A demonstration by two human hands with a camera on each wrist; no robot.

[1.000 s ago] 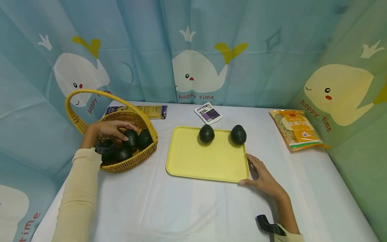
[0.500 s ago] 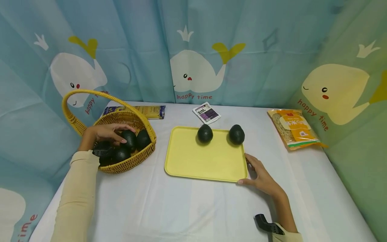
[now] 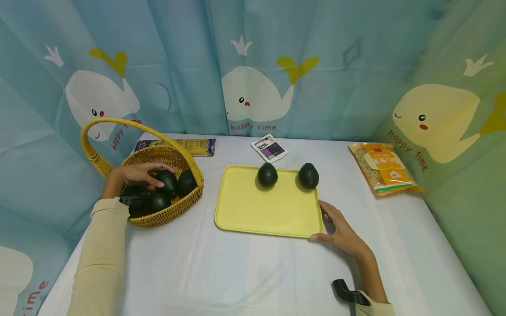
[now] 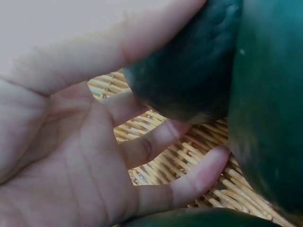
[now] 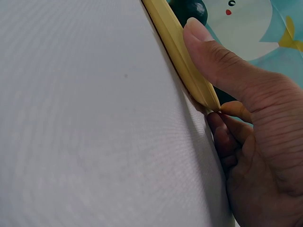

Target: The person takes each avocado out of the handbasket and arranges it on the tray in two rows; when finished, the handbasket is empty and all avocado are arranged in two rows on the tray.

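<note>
A woven yellow basket [image 3: 171, 214] with a tall handle stands at the left and holds several dark green avocados. My left hand [image 3: 136, 175] reaches into it. Its thumb and fingers curl round one avocado [image 3: 168, 180], which fills the left wrist view as the avocado [image 4: 189, 80] beside my palm [image 4: 71, 156]. Two more avocados [image 3: 267, 174] [image 3: 309, 175] lie at the far edge of a flat yellow tray [image 3: 269, 210]. My right hand [image 3: 341, 230] pinches the tray's near right corner. In the right wrist view my thumb [image 5: 213, 56] lies on the tray rim [image 5: 177, 52], with the fingers curled below it.
The table has a white cloth [image 3: 237, 276]. An orange noodle packet [image 3: 381, 169] lies at the right. A small purple-and-white sachet [image 3: 270, 148] lies behind the tray. A long flat packet [image 3: 197, 145] lies behind the basket. Whale-print curtains close off the back and both sides.
The left hand has drawn back very slightly in the basket, still over the same avocado. The right hand stays at the tray's corner.
</note>
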